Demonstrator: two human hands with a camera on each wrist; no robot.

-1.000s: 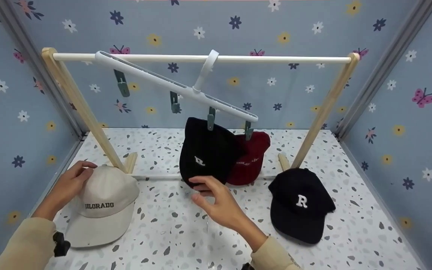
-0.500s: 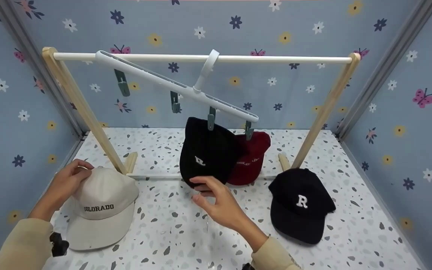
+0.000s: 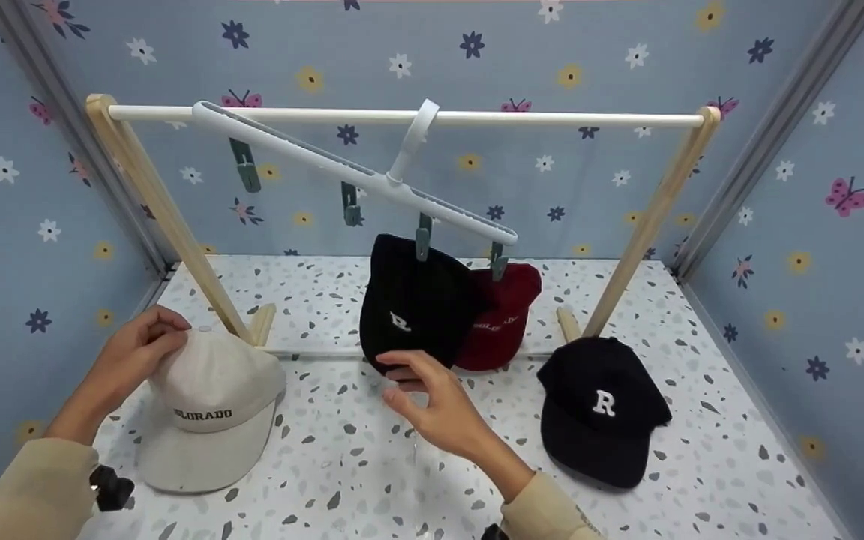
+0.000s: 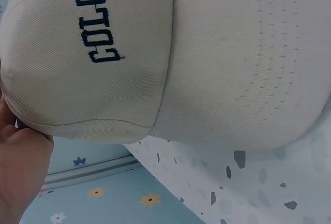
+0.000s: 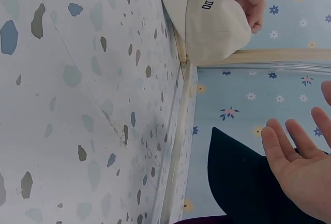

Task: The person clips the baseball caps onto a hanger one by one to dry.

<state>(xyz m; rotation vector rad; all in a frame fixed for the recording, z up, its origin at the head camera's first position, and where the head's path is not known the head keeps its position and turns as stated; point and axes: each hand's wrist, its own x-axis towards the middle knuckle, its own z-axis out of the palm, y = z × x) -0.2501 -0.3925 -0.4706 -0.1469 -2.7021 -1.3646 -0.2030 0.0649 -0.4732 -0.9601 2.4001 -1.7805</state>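
In the head view, a cream baseball cap (image 3: 211,379) lettered COLORADO is at the left, tilted with its brim toward the table. My left hand (image 3: 128,360) pinches the back of its crown; the fingertips are mostly hidden behind the cap in the left wrist view. My right hand (image 3: 443,409) holds nothing, its fingers relaxed and gently curved. It is just in front of a black cap (image 3: 421,292), which hangs by a green clip (image 3: 422,244) from a white hanger (image 3: 289,154). A red cap (image 3: 499,330) hangs partly behind it, from the end clip.
The hanger tilts down to the right on the white rail (image 3: 567,118) of a wooden rack. Two more clips (image 3: 247,176) at its left hold nothing. A dark cap with a white R (image 3: 597,442) lies on the speckled table (image 3: 709,450). Flowered walls surround the table.
My left hand has shifted slightly left and then up, raising the crown of the cream cap a little. My right hand and the hanging caps have stayed almost still.
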